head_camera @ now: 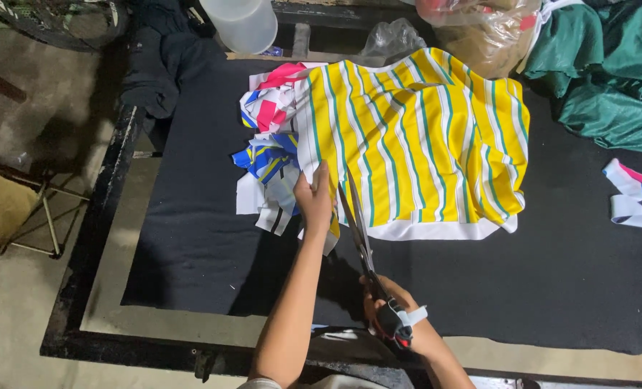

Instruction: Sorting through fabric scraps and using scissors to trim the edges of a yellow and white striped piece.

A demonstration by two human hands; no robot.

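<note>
Striped fabric [415, 137], yellow with white and green lines and a white band along its lower hem, lies spread across the middle of the bench [191, 245], toward the far edge. It rests flat apart from soft folds on its right side, which keeps the near hem reachable for cutting.

Just left of it sits a heap of offcuts [267, 155] in blue, pink, white and yellow, partly tucked under the striped piece; it looks like trimmed pieces pushed aside.

The left hand [314, 198] presses down on the fabric's lower left corner, fingers together and flat, apparently to hold the cloth taut and steady beside the blades.

The scissors [357, 223], long and dark, point away from the near edge with their tips meeting the white hem right beside that hand. The right hand [393, 310] is closed around the handles near the bench's front edge.

Farther right, green cloth [609, 72] is bunched at the far right corner, and loose strips [634, 194] lie by the right edge.
</note>
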